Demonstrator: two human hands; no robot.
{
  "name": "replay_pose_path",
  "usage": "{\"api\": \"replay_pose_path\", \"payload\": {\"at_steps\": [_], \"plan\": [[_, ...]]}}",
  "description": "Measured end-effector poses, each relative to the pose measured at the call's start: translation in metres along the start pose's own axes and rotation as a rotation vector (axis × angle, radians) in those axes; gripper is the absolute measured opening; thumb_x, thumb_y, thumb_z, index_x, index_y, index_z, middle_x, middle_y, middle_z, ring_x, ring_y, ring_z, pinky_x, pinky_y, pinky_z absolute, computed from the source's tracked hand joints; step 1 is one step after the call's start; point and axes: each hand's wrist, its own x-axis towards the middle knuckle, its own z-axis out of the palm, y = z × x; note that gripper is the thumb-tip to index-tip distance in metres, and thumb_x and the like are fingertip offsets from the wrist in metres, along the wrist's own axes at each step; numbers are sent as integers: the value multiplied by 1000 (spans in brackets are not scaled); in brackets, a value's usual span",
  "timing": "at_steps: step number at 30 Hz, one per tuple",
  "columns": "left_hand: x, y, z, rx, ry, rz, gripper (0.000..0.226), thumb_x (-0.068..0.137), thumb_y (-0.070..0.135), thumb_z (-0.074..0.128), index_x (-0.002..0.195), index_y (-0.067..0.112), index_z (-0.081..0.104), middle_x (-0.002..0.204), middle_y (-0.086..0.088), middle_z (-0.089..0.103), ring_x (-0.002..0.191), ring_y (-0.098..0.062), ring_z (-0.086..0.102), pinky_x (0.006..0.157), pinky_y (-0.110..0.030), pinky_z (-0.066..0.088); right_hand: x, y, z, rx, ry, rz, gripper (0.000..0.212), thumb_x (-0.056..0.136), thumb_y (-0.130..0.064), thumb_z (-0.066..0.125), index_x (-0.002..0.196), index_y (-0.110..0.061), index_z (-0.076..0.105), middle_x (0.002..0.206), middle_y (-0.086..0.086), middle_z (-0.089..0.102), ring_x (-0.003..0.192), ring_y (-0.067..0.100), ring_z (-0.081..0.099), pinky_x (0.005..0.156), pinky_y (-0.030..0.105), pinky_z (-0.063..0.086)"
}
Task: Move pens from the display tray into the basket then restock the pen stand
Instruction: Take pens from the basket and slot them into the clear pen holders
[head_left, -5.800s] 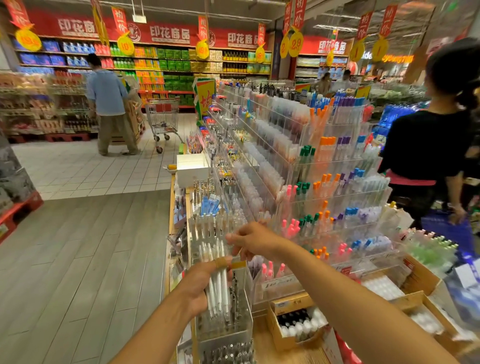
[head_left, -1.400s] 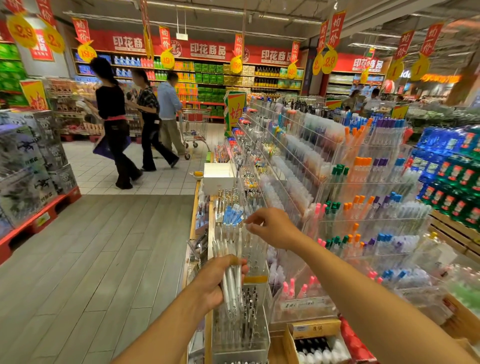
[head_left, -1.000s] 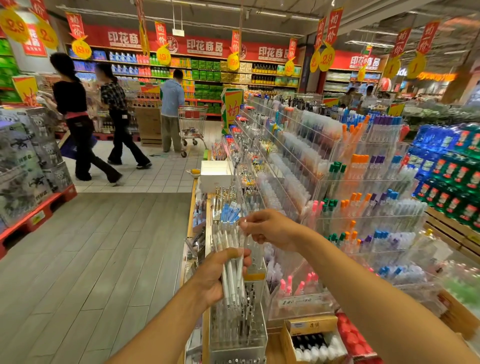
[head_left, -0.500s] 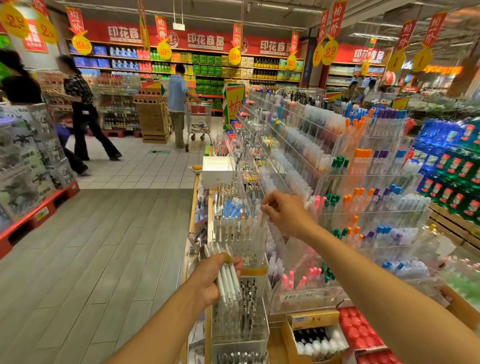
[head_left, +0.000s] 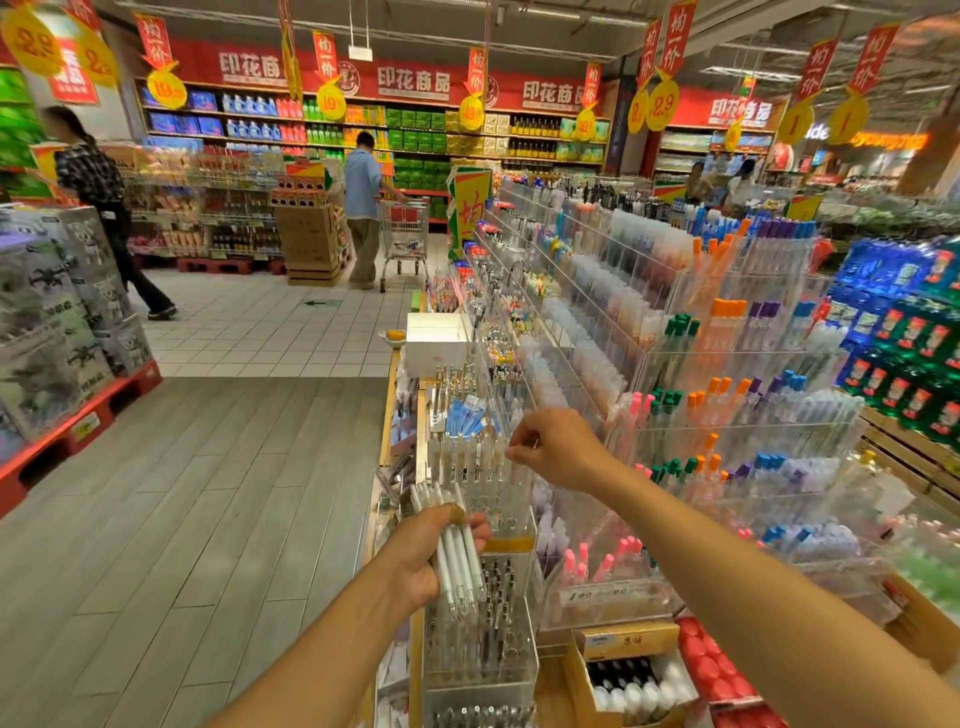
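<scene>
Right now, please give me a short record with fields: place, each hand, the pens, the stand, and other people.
place: shop aisle, stationery display
left hand: grips a bundle of white pens, held low in front of the stand
right hand: fingers pinched at a pen top in the stand's upper tier
stand: clear, tiered, pens standing upright
basket: not in view
other people: shopper with a cart, far back; walker at far left

A white box (head_left: 435, 339) stands on the shelf far beyond the hands. Further away, a person (head_left: 362, 208) holds a shopping cart (head_left: 404, 235). Below the right hand lies a cardboard box (head_left: 626, 644).
</scene>
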Motion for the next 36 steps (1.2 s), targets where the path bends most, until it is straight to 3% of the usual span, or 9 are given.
{"api": "replay_pose_path", "payload": {"at_steps": [8,11,15,18,21,23,26,30,36], "plan": [[1,1,2,44,14,12,16,87,-5,56,99,-13,65,80,-23,73,63,-25,72,52,-29,59,4,-4,9,-69,-14,48,18,87,-31,71,87,-14,76,65,-15,57,61,-2,52,54,14,35],[1,1,3,59,17,18,19,86,-5,58,103,-11,64,81,-23,74,67,-26,71,55,-30,59,4,-5,5,-129,-50,63,19,87,-33,71,90,-15,76,83,-5,68,73,11,60,71,29,53],[-1,1,5,72,-5,19,19,86,-3,60,103,-9,63,80,-22,73,69,-26,68,59,-32,60,-3,-10,2,-143,-21,74,22,87,-38,70,103,-23,72,99,-3,68,91,13,60,87,33,46],[-4,3,8,71,-66,2,16,86,-3,61,101,-8,62,76,-20,70,61,-24,67,55,-32,57,-4,-23,-3,55,63,56,19,92,-34,64,103,-20,72,92,-3,69,87,14,62,78,28,49],[-9,4,13,36,-138,-12,19,81,-4,63,100,-9,63,74,-19,67,57,-24,66,51,-31,56,-3,-37,-9,195,-73,78,23,95,-31,60,111,-17,69,97,-3,67,81,10,60,65,21,45],[-15,5,18,13,-212,-9,23,74,-2,65,96,-8,65,74,-19,65,57,-25,66,52,-31,57,-5,-40,-9,177,-201,111,24,96,-31,59,110,-14,68,99,1,68,77,12,61,66,25,49],[-19,7,21,-3,-226,25,27,73,1,67,98,-8,66,79,-21,68,63,-26,68,57,-33,59,-9,-41,-5,221,-308,150,28,97,-32,58,98,-6,69,80,8,65,63,14,54,59,27,45],[-20,8,15,-76,-260,19,23,79,3,65,99,-8,68,82,-20,68,64,-25,69,60,-32,61,-14,-35,-5,583,-316,190,26,97,-28,58,109,-7,69,84,9,61,70,16,52,66,28,41],[-21,9,18,-88,-244,39,15,74,5,68,80,-5,77,81,-22,71,66,-26,72,61,-33,62,-17,-29,-6,872,-341,177,24,97,-20,58,106,1,64,87,8,65,64,9,57,58,21,42]]}}
